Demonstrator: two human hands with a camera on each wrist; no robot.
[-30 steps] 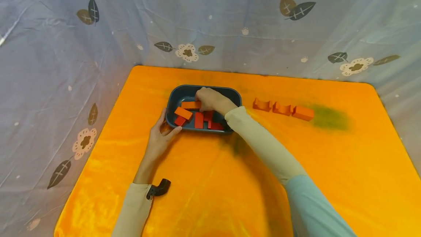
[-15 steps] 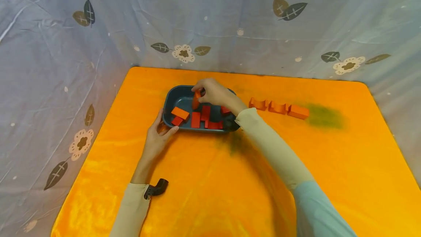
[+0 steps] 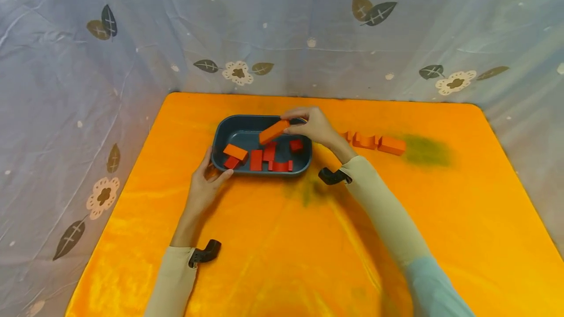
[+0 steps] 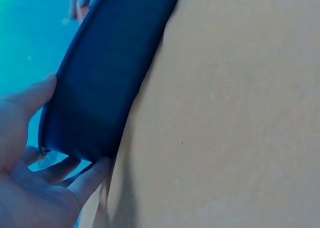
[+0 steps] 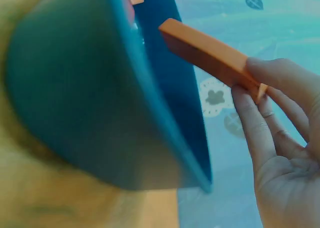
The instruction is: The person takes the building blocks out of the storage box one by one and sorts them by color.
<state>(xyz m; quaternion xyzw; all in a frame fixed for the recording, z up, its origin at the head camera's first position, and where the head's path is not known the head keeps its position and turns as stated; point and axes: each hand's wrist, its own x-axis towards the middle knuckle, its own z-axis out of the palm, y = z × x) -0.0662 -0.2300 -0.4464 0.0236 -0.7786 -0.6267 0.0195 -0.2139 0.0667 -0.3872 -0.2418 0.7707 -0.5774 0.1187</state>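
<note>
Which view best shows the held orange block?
Right wrist: the orange block appears large, pinched by the right hand. Head shows it smaller, over the tray; left wrist, at most a sliver.

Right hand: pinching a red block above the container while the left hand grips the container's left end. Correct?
Wrong colour: the block is orange, as the head view shows. The rest stands: the right hand pinches it above the container, and the left hand grips the container's left end.

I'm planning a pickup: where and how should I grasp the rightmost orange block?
Probably from above, mid-length across its long sides: the rightmost orange block lies lengthwise along its row, those sides look clear, and a notched block crowds its left end.
</note>
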